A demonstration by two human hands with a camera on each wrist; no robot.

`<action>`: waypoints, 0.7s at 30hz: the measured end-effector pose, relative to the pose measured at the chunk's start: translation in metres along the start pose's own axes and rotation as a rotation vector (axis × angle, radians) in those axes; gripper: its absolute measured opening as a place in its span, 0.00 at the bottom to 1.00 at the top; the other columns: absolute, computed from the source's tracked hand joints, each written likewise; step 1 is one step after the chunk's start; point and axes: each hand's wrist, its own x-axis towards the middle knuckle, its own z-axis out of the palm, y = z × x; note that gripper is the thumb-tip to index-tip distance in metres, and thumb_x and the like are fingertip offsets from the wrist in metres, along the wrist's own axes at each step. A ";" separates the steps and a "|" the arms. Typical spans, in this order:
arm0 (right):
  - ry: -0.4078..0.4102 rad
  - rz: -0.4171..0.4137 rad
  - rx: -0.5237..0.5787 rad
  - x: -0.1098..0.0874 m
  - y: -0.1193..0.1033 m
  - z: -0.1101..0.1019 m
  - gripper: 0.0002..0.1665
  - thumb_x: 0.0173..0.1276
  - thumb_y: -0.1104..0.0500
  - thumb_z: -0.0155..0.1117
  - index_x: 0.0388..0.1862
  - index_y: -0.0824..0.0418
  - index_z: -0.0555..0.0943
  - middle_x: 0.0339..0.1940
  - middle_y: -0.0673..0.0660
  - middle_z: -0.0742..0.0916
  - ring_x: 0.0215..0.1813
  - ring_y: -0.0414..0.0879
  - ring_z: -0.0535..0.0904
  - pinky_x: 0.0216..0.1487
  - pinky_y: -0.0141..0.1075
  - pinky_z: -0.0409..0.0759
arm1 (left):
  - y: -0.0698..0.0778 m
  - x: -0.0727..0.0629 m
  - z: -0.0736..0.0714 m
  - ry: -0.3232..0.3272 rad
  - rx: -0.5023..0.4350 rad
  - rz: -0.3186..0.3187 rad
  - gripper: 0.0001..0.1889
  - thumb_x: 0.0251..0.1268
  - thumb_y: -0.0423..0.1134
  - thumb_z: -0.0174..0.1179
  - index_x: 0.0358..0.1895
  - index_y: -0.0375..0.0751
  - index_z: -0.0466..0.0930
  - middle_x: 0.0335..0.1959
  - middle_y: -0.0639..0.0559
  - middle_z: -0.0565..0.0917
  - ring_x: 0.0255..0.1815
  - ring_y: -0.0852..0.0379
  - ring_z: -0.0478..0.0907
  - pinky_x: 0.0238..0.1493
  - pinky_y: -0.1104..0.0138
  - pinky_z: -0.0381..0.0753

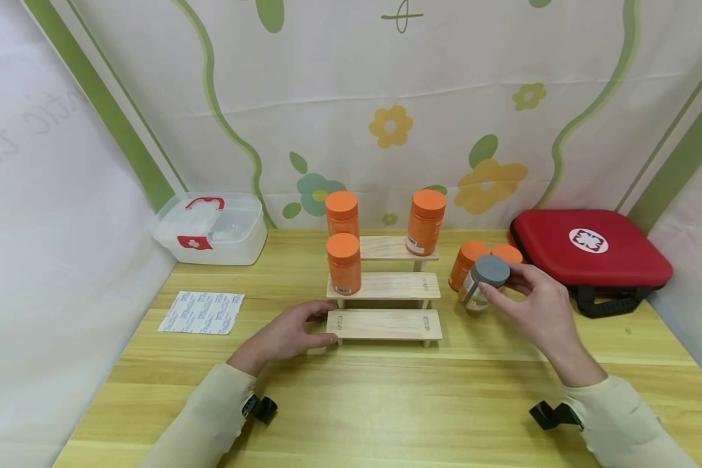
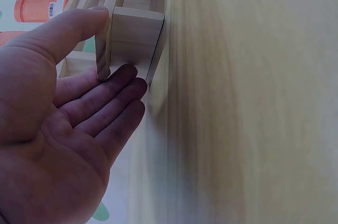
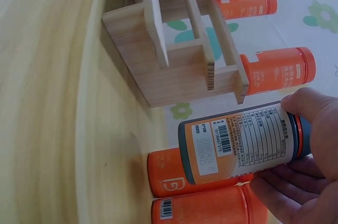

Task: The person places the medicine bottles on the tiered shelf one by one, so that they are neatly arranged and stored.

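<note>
My right hand [image 1: 541, 309] pinches a grey-lidded bottle [image 1: 475, 294] by its upper end, thumb on the near side. The bottle leans slightly; its printed nutrition label faces the right wrist view. Two orange bottles [image 3: 206, 203] stand just behind it, partly hidden. To the left is a three-step wooden shelf [image 1: 386, 324]. My left hand [image 1: 289, 335] holds the left end of its lowest step, with the thumb [image 2: 87, 20] against the board's edge and the fingers around the end. Orange bottles stand on the top step at left and right [image 1: 426, 224], and one on the middle step [image 1: 344, 265].
At the back left sits a clear first-aid box [image 1: 234, 240] with a red handle. A white printed packet [image 1: 201, 312] lies in front of it. A red first-aid case [image 1: 608, 253] with a black handle rests at the back right. Behind hangs a flowered curtain.
</note>
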 end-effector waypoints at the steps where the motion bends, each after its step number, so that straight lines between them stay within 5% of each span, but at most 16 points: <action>1: 0.004 -0.006 0.007 0.000 -0.002 -0.001 0.31 0.60 0.58 0.87 0.60 0.68 0.85 0.52 0.69 0.92 0.46 0.32 0.91 0.49 0.06 0.72 | 0.000 0.000 0.000 0.000 -0.001 0.002 0.32 0.71 0.50 0.74 0.73 0.43 0.78 0.71 0.46 0.83 0.74 0.44 0.78 0.78 0.44 0.75; 5: 0.019 -0.025 0.038 0.002 -0.009 -0.002 0.30 0.60 0.60 0.86 0.58 0.69 0.85 0.51 0.69 0.91 0.44 0.07 0.74 0.48 0.07 0.73 | 0.001 -0.001 -0.001 -0.004 0.002 0.007 0.32 0.72 0.50 0.74 0.73 0.42 0.78 0.71 0.45 0.82 0.74 0.43 0.78 0.78 0.44 0.75; 21: 0.042 -0.095 0.148 0.011 -0.037 -0.006 0.32 0.60 0.68 0.84 0.63 0.72 0.84 0.54 0.69 0.90 0.48 0.13 0.78 0.53 0.10 0.76 | 0.004 -0.001 0.000 0.000 0.004 -0.017 0.31 0.71 0.49 0.74 0.73 0.44 0.79 0.70 0.46 0.83 0.73 0.45 0.78 0.78 0.45 0.75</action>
